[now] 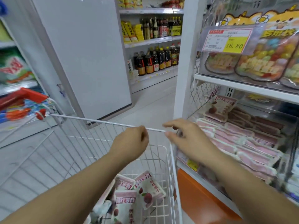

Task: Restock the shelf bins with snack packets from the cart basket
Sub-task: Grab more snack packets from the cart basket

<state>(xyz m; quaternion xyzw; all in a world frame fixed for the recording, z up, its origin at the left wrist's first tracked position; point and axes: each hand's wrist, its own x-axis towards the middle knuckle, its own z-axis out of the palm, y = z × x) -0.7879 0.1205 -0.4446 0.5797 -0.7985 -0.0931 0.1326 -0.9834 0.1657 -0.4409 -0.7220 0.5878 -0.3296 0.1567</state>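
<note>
Both my hands are on the far rim of the white wire cart basket [90, 120]. My left hand [131, 140] grips the rim wire with curled fingers. My right hand [186, 137] holds the basket's right corner, thumb and fingers curled around the wire. Several pink-and-white snack packets [142, 189] lie in the bottom of the basket, below my forearms. To the right, the lower shelf bin [242, 136] holds rows of the same pink packets, with one packet [219, 109] lying on top at the back.
The upper right shelf [242, 85] carries bagged colourful snacks behind a 16.80 price tag [226, 40]. An orange shelf base [199, 191] sits beside the cart. A white pillar [186, 62] and a white panel [90, 54] flank an aisle toward bottle shelves [155, 46]. The red cart handle [24, 96] is at left.
</note>
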